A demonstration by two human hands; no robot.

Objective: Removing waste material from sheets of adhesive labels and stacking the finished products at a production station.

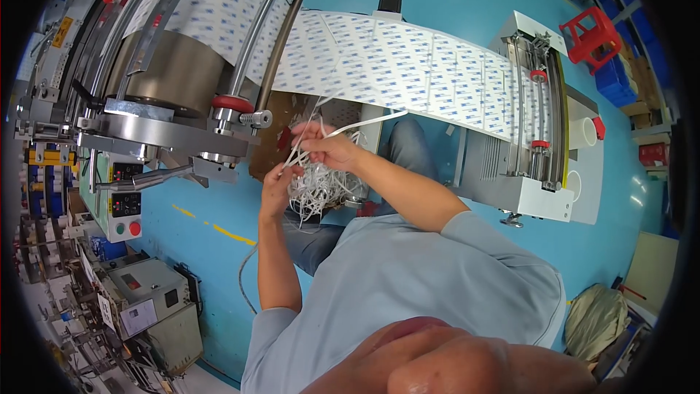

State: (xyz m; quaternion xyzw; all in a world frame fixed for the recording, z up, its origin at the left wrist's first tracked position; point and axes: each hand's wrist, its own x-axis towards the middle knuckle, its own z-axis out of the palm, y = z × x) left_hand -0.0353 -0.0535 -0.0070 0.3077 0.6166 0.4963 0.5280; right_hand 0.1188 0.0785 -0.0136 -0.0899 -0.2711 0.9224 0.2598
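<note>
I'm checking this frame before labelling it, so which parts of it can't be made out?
- Head view: the palm and fingertips of the left hand are turned away, and the white strips cover its grip.
- Where the strips end is hidden behind the right hand and forearm.
- The printed marks on the white web are too small to make out.
- The roller machine is cut off by the left rim.

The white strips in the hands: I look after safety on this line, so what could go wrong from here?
1. The left hand and right hand pull white strips just below the machine's rollers; fingers or a strip could get drawn in if they turn.
2. The tangle hangs loose over the lap and may snag or knot further.
3. A tug upward might disturb the printed sheet stretched overhead.
</note>
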